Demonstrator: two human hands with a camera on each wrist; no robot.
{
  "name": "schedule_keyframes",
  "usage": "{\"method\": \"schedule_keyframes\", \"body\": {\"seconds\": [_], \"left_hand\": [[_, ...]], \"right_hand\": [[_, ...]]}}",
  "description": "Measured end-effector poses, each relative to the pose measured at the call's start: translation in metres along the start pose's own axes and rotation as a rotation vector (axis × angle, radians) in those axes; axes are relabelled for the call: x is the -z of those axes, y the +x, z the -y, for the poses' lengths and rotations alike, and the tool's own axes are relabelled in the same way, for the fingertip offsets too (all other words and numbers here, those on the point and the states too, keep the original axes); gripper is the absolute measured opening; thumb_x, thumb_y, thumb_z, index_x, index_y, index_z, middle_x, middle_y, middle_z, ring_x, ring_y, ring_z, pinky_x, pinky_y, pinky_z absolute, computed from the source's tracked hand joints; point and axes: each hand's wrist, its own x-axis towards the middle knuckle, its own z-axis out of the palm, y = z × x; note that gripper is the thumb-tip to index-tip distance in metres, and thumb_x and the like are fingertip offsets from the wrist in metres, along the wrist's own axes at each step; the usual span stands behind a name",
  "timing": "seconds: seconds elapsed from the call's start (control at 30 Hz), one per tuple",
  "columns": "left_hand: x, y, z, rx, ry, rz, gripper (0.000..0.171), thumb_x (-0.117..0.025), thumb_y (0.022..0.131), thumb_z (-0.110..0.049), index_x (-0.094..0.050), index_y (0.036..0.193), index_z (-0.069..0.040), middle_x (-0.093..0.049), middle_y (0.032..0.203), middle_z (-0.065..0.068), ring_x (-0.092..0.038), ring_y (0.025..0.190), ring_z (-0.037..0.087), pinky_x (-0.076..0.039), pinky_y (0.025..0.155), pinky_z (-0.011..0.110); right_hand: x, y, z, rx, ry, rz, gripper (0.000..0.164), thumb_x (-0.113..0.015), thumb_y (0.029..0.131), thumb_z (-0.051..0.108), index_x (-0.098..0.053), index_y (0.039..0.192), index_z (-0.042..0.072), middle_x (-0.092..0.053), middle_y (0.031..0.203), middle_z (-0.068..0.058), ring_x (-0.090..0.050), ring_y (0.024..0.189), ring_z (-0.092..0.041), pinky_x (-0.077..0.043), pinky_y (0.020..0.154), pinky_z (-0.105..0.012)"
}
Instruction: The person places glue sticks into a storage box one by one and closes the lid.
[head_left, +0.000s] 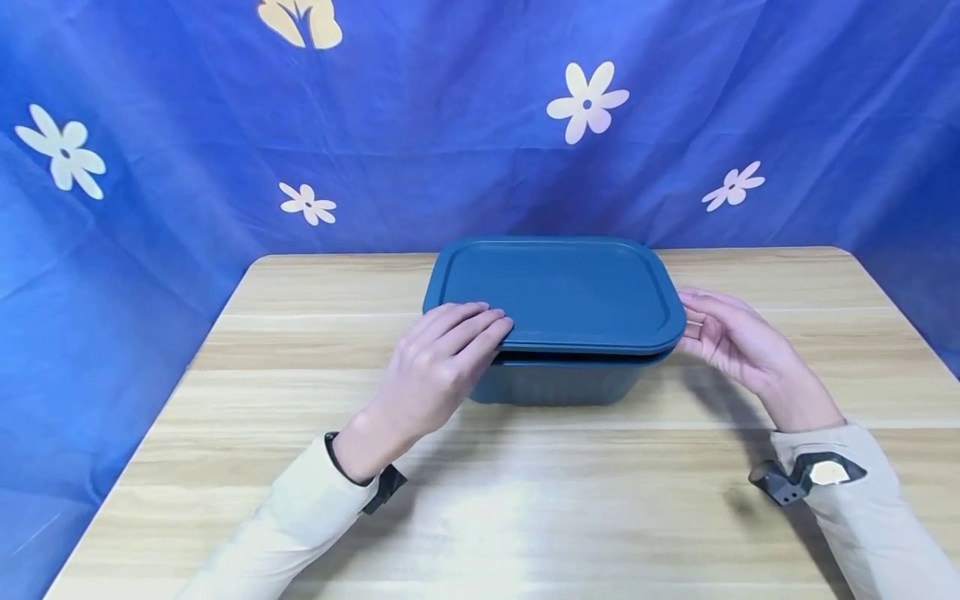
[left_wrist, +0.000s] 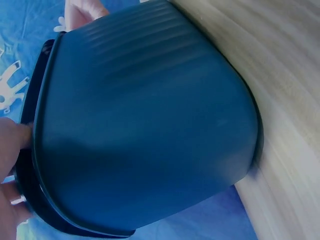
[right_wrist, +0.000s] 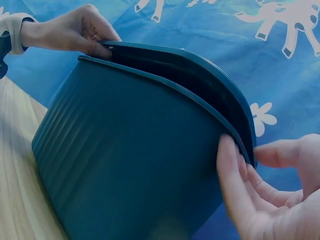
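A dark blue plastic storage box point(head_left: 555, 385) with ribbed sides stands on the table, its matching lid point(head_left: 555, 287) lying over the top. Along the front a dark gap shows between lid and box rim, widest near the left hand in the right wrist view. My left hand point(head_left: 438, 367) grips the lid's front left corner, fingers over the top and thumb under the edge. At the right end, my right hand point(head_left: 738, 342) pinches the lid's edge, with the thumb on the lid and fingertips point(right_wrist: 227, 150) against the box just below its rim. The box's inside is hidden.
The box stands toward the back of a light wood-grain table point(head_left: 300, 392). Behind the table's far edge hangs a blue cloth point(head_left: 450, 125) with white flowers. Each wrist carries a small dark camera mount point(head_left: 806, 477) over a white sleeve.
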Motion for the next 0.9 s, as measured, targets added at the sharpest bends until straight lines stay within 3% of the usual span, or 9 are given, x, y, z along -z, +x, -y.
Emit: {"method": "schedule_keyframes", "body": {"seconds": [0.1, 0.2, 0.33, 0.47, 0.6, 0.77, 0.9], "left_hand": [[0.0, -0.002, 0.001, 0.043, -0.029, 0.024, 0.033, -0.083, 0.074, -0.007, -0.072, 0.104, 0.001, -0.072, 0.102, 0.014, -0.065, 0.098, 0.032, -0.052, 0.089, 0.042], [0.001, -0.004, 0.003, 0.084, -0.06, 0.028, 0.038, -0.085, 0.072, -0.018, -0.072, 0.103, 0.001, -0.072, 0.102, 0.014, -0.065, 0.098, 0.032, -0.051, 0.09, 0.043], [0.001, -0.006, 0.004, 0.138, -0.109, 0.028, 0.043, -0.074, 0.083, -0.037, -0.072, 0.103, 0.001, -0.071, 0.103, 0.014, -0.064, 0.102, 0.032, -0.048, 0.096, 0.046], [0.001, -0.007, 0.004, 0.151, -0.146, 0.028, 0.05, -0.056, 0.094, -0.047, -0.073, 0.102, -0.001, -0.071, 0.104, 0.014, -0.062, 0.105, 0.034, -0.044, 0.099, 0.05], [-0.001, -0.008, 0.004, 0.131, -0.161, 0.024, 0.048, -0.054, 0.095, -0.047, -0.074, 0.101, -0.003, -0.071, 0.103, 0.013, -0.062, 0.105, 0.033, -0.045, 0.098, 0.051], [-0.003, -0.009, 0.003, 0.105, -0.158, 0.018, 0.041, -0.061, 0.093, -0.042, -0.075, 0.1, -0.004, -0.072, 0.103, 0.012, -0.063, 0.103, 0.032, -0.047, 0.096, 0.049], [-0.004, -0.009, 0.004, 0.087, -0.161, 0.006, 0.042, -0.059, 0.095, -0.042, -0.075, 0.096, -0.004, -0.072, 0.1, 0.012, -0.064, 0.099, 0.031, -0.049, 0.093, 0.047]], "right_hand": [[-0.009, -0.001, -0.001, 0.091, -0.183, -0.117, 0.027, -0.041, 0.104, 0.01, -0.066, 0.11, 0.002, -0.069, 0.105, -0.009, -0.068, 0.094, -0.02, -0.057, 0.081, -0.032], [-0.022, -0.001, -0.003, 0.195, -0.454, -0.239, 0.024, -0.049, 0.102, 0.018, -0.062, 0.118, 0.005, -0.065, 0.112, -0.003, -0.065, 0.097, -0.012, -0.057, 0.079, -0.026], [-0.038, 0.002, -0.008, 0.252, -0.876, -0.358, 0.044, -0.053, 0.101, 0.025, -0.047, 0.139, 0.004, -0.053, 0.135, -0.008, -0.056, 0.114, -0.008, -0.05, 0.087, -0.015], [-0.048, 0.005, -0.011, 0.237, -1.17, -0.386, 0.055, -0.052, 0.101, 0.028, -0.034, 0.15, 0.01, -0.04, 0.149, -0.014, -0.045, 0.131, -0.021, -0.041, 0.092, -0.006], [-0.05, 0.005, -0.012, 0.25, -1.246, -0.382, 0.055, -0.053, 0.101, 0.027, -0.034, 0.15, 0.014, -0.039, 0.149, -0.013, -0.042, 0.132, -0.031, -0.039, 0.091, -0.004], [-0.049, 0.005, -0.013, 0.265, -1.256, -0.377, 0.056, -0.055, 0.1, 0.023, -0.033, 0.15, 0.012, -0.035, 0.152, -0.011, -0.042, 0.132, -0.031, -0.039, 0.092, -0.004], [-0.049, 0.006, -0.014, 0.296, -1.279, -0.359, 0.057, -0.057, 0.099, 0.019, -0.033, 0.149, 0.009, -0.032, 0.154, -0.011, -0.039, 0.135, -0.032, -0.036, 0.095, -0.005]]}}
